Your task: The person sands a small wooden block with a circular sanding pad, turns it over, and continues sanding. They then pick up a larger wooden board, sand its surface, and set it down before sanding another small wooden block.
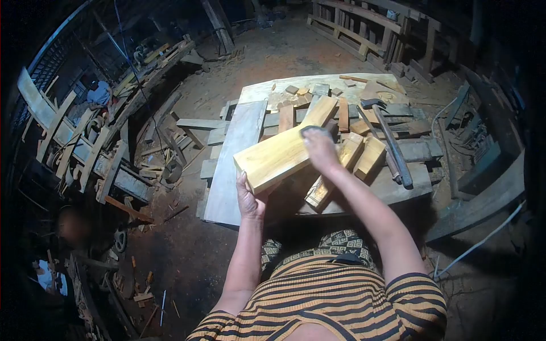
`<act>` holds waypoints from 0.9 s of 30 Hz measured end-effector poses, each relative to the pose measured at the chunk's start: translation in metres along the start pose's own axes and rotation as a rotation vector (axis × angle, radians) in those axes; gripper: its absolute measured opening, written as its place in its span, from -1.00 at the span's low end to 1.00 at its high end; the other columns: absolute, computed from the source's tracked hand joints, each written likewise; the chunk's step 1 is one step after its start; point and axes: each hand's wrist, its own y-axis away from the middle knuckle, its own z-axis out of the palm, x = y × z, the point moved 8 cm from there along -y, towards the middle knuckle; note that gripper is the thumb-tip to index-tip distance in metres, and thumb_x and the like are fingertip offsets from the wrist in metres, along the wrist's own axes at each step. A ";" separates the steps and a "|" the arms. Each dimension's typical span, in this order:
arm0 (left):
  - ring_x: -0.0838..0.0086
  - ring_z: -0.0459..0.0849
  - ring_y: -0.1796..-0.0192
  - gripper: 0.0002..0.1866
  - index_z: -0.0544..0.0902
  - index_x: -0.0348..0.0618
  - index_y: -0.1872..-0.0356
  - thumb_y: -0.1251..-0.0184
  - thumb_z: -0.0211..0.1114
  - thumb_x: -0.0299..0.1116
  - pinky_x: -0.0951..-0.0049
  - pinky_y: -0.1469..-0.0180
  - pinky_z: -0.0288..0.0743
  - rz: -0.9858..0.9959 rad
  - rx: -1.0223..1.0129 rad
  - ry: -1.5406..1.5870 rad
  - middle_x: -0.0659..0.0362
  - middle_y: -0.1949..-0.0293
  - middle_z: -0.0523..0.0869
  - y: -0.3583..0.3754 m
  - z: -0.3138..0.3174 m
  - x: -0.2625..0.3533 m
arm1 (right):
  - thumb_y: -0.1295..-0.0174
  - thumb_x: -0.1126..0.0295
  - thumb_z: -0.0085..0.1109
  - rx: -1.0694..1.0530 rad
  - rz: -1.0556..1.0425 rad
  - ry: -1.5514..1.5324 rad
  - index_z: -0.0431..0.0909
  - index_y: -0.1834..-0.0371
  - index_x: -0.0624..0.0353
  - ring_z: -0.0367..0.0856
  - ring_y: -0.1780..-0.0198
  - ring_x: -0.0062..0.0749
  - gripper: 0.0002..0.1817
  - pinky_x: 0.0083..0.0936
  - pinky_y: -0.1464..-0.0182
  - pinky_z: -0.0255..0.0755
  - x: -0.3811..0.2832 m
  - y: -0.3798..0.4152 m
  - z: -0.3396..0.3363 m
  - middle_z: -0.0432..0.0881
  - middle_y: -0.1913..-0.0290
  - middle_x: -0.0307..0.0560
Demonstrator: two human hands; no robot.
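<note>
A thick block of pale yellow wood (276, 152) slants over the worktable, seeming to bend partway along its length. My left hand (248, 199) grips its near end from below, thumb up along the edge. Flat on its top face presses my right hand (320, 149), closed over a dark grey pad (317, 131) that looks like sandpaper; the fingers partly hide it. Two shorter blocks lie right of my right hand, a grooved wood block (333, 172) and a smaller wood block (369, 158). Beside them rests a hammer (388, 133) with a dark head.
The low worktable (227, 190) is made of boards, with wood offcuts (293, 90) at its far side. A timber rack (364, 28) stands at the back right. To the left, a person (99, 94) is near a long bench (151, 71). Scraps litter the floor.
</note>
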 end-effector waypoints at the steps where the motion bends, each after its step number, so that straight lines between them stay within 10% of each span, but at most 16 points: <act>1: 0.10 0.52 -0.16 -0.34 0.30 -0.12 -0.26 -0.28 0.09 0.12 -0.04 -0.10 0.49 -0.001 0.003 0.000 -0.02 -0.17 0.47 -0.002 -0.001 -0.001 | -0.28 0.31 -0.05 -0.058 -0.071 -0.100 0.55 -0.04 0.20 0.39 -0.24 -0.07 -0.66 -0.27 -0.31 0.21 -0.027 0.009 0.006 0.51 -0.14 0.12; 8: 0.25 0.59 -0.06 -0.50 0.35 -0.14 -0.18 -0.39 0.03 -0.02 0.20 -0.09 0.51 0.015 0.041 0.066 0.04 -0.05 0.56 -0.014 -0.015 -0.005 | -0.23 0.32 0.02 -0.001 -0.594 -0.074 0.55 0.02 0.21 0.50 -0.14 -0.08 -0.69 -0.18 -0.26 0.24 -0.128 0.085 -0.002 0.58 -0.03 0.06; 15: 0.20 0.55 -0.10 -0.52 0.29 -0.15 -0.19 -0.40 0.03 -0.07 0.16 -0.09 0.50 0.108 0.114 0.014 0.04 -0.10 0.49 -0.012 -0.017 -0.004 | -0.30 0.32 -0.08 0.070 0.075 0.040 0.54 -0.02 0.30 0.40 -0.23 -0.05 -0.64 -0.24 -0.35 0.13 0.032 0.017 -0.019 0.51 -0.13 0.16; 21: 0.19 0.57 -0.08 -0.51 0.29 -0.13 -0.20 -0.41 0.01 -0.04 0.17 -0.10 0.49 0.104 0.143 0.005 0.03 -0.10 0.50 -0.010 -0.018 -0.005 | -0.18 0.33 0.10 0.021 -0.437 -0.034 0.54 -0.02 0.18 0.46 -0.16 -0.07 -0.66 -0.17 -0.25 0.25 -0.123 0.093 -0.014 0.54 -0.09 0.08; 25: 0.19 0.59 -0.06 -0.49 0.30 -0.11 -0.22 -0.41 -0.01 0.00 0.16 -0.07 0.51 0.059 0.222 -0.004 0.03 -0.10 0.51 -0.001 -0.011 -0.004 | -0.20 0.30 0.09 0.053 -0.559 0.007 0.55 -0.01 0.17 0.48 -0.14 -0.07 -0.66 -0.16 -0.22 0.27 -0.098 0.080 -0.012 0.54 -0.09 0.06; 27: 0.20 0.58 -0.06 -0.48 0.30 -0.11 -0.22 -0.41 -0.02 0.01 0.16 -0.07 0.51 0.064 0.212 -0.014 0.03 -0.10 0.51 0.003 -0.006 -0.004 | -0.27 0.32 -0.05 -0.035 -0.291 -0.030 0.55 0.01 0.25 0.45 -0.18 -0.04 -0.67 -0.22 -0.29 0.22 -0.037 0.040 -0.012 0.54 -0.10 0.12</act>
